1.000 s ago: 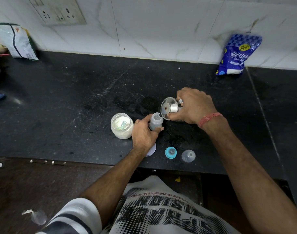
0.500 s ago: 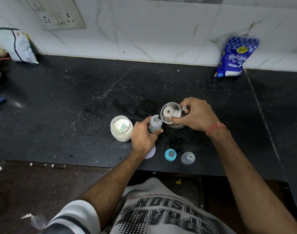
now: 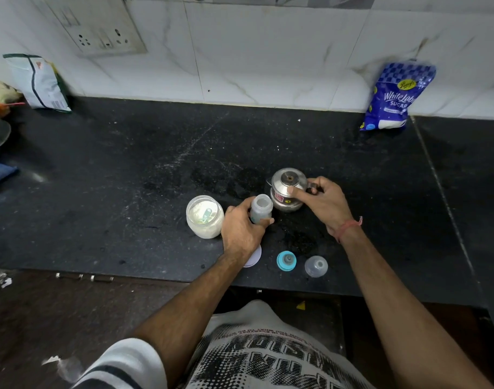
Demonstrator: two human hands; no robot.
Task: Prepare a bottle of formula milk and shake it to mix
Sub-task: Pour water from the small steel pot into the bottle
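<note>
A small open feeding bottle [image 3: 260, 207] stands upright on the black counter [image 3: 128, 192], and my left hand [image 3: 241, 230] is wrapped around its side. Just right of it a small steel kettle [image 3: 286, 189] sits upright on the counter; my right hand [image 3: 323, 202] holds its handle with the thumb on the lid. An open jar of white formula powder [image 3: 205, 217] with a pale green scoop inside stands left of the bottle. The blue teat ring [image 3: 286, 261] and the clear cap [image 3: 316, 266] lie near the front edge.
A white jar lid [image 3: 254, 258] lies partly under my left wrist. A blue sugar bag [image 3: 394, 99] leans on the tiled wall at back right. A white packet [image 3: 39, 82] stands at back left. The counter's front edge runs just behind the teat ring.
The kettle was tilted with its spout at the bottle's mouth; it has swung back upright and now rests on the counter. My left hand kept hold of the bottle.
</note>
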